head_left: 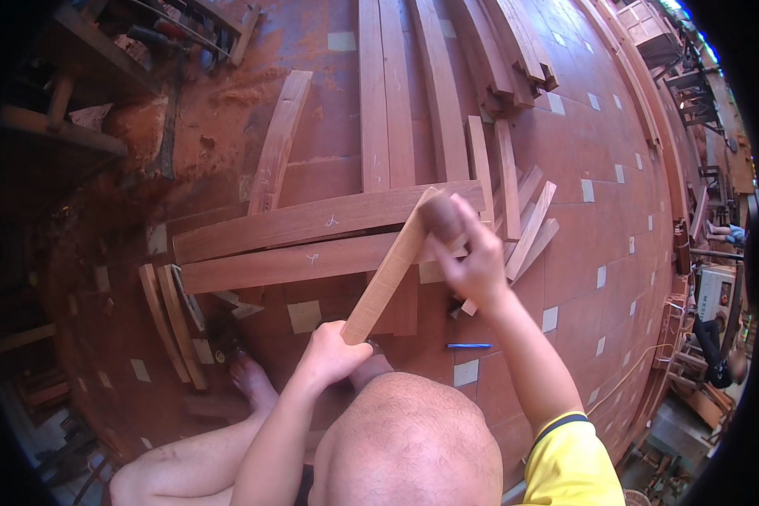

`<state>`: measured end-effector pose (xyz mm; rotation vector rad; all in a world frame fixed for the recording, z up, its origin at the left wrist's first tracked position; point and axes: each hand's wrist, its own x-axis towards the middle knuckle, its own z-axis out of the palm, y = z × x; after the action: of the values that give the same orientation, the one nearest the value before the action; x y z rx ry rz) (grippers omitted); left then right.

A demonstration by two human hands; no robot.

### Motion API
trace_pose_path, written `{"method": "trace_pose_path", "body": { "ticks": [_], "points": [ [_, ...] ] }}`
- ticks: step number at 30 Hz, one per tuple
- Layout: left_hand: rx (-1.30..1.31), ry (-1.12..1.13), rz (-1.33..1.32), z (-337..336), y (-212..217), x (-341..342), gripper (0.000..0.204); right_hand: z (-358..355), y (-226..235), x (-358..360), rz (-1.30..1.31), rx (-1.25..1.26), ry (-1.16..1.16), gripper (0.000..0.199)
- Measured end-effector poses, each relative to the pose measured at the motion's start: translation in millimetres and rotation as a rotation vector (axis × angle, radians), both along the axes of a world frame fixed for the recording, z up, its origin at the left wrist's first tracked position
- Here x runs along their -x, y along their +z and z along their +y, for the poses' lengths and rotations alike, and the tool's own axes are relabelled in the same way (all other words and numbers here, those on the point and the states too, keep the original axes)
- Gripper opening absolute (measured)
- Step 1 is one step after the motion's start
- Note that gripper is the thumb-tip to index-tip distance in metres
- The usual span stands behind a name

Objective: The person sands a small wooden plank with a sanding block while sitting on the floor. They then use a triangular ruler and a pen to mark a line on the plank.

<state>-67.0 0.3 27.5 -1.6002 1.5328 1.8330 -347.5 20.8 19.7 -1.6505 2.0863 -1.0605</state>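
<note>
The left hand (333,352) is closed around the near end of a narrow wooden strip (390,268), holding it tilted so its far end rises toward the right hand (472,253). That hand is curled over a small dark brown block (440,218), what kind of block is unclear, and presses it on the strip's far end. The strip hangs above two long planks (312,240) lying crosswise on the tiled floor (582,253), with more boards (396,101) stacked farther off and short offcuts (527,228) fanned out just right of the hands. A blue pen (469,346) lies on the floor near the right forearm. A bare foot (253,379) rests near left, close to curved slats (173,325).

With only one end gripped, the strip could twist or slip under pressure, and the right fingers sit close to its edge, so a slide might scrape them. The foot is also beneath anything that falls.
</note>
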Motion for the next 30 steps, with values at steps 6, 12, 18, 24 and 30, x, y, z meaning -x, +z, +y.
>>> {"method": "trace_pose_path", "body": {
  "ticks": [6, 12, 18, 24, 30],
  "points": [
    [0.022, 0.056, 0.123, 12.1, -16.9, -7.8, 0.044, 38.1, 35.6, -52.5, 0.090, -0.237, 0.665, 0.078],
    [-0.038, -0.008, -0.029, -2.3, -0.5, -1.2, 0.037, -12.6, -12.7, 20.5, 0.050, 0.130, -0.068, 0.067],
    [-0.025, 0.052, 0.114, 6.2, -14.3, -3.9, 0.036, 49.6, 17.3, -55.5, -0.053, -0.106, 0.567, 0.075],
    [-0.030, 0.003, -0.008, -1.6, -1.8, 0.2, 0.035, -7.7, 0.3, 4.1, 0.043, 0.084, 0.085, 0.068],
    [-0.050, 0.068, 0.092, 1.8, -6.6, 1.6, 0.036, 37.5, 12.5, -42.7, -0.154, -0.147, 0.505, 0.079]
  ]
}}
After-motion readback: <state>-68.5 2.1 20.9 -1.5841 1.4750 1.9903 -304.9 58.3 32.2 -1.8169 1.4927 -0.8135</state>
